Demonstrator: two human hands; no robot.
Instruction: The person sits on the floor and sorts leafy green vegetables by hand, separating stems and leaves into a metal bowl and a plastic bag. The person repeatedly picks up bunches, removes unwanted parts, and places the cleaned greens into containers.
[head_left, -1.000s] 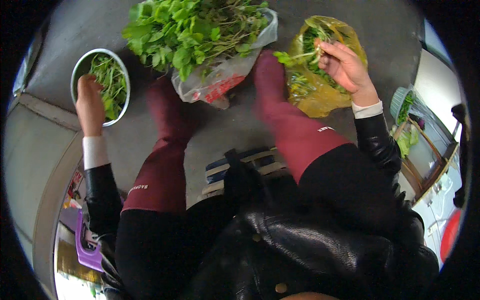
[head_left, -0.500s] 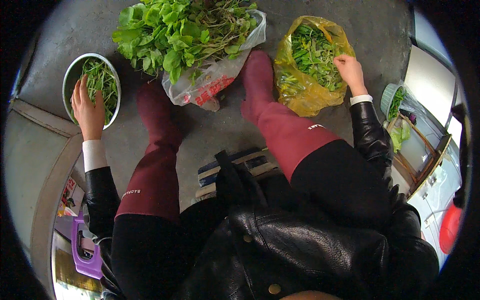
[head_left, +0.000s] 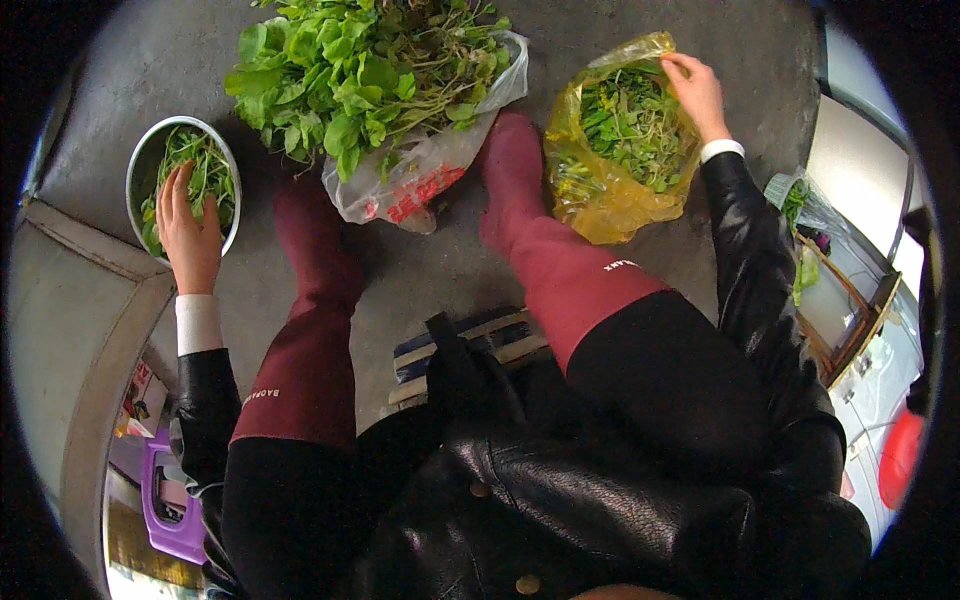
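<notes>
Greens fill the round metal bowl (head_left: 150, 165) on the concrete floor (head_left: 640, 35) at far left, and the left hand (head_left: 188, 228) has settled flat over its near rim, fingers spread wide and holding nothing I can see — a second ago it sat lower on that edge. Between the dark red boots (head_left: 515, 185) lies the big leafy heap (head_left: 350, 70) on its clear bag. Over on the right, the right hand (head_left: 697, 95) has moved up the yellow bag (head_left: 610, 205) of stems — it pinches the far rim, arm stretched forward.
</notes>
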